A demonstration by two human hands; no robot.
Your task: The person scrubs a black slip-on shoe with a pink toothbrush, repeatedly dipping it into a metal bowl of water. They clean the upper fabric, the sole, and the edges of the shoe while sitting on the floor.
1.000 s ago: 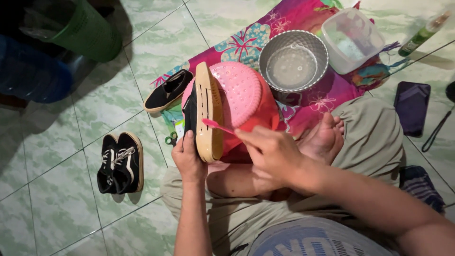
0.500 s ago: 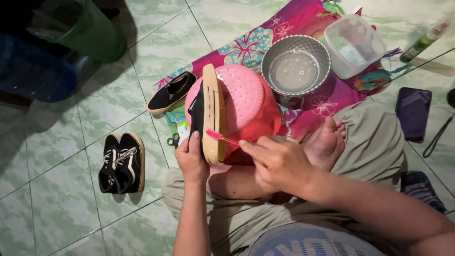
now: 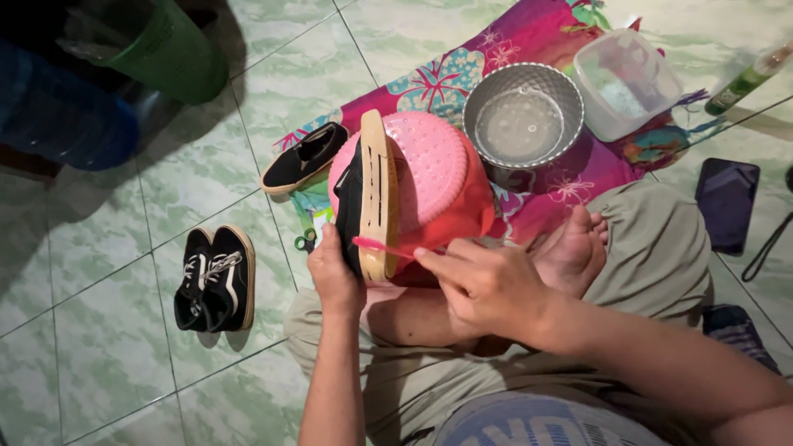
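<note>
My left hand (image 3: 332, 274) grips a black shoe with a tan sole (image 3: 373, 194), held on its side with the sole edge facing up. My right hand (image 3: 487, 285) holds a pink toothbrush (image 3: 382, 245) whose bristle end lies against the lower part of the sole. The shoe rests against an upturned pink perforated basin (image 3: 434, 177). I sit cross-legged on the floor, one bare foot (image 3: 574, 252) beside the basin.
A metal bowl of water (image 3: 522, 116) and a clear plastic tub (image 3: 625, 83) sit on a patterned magenta cloth (image 3: 578, 177). A lone black shoe (image 3: 306, 157) and a black pair (image 3: 216, 279) lie on green tiles. A green bucket (image 3: 165, 49), a phone (image 3: 727, 205) and a green bottle (image 3: 743, 83) are nearby.
The toothbrush has slid down the sole toward my left hand. The view has shifted slightly; the shoe stays in the same grip.
</note>
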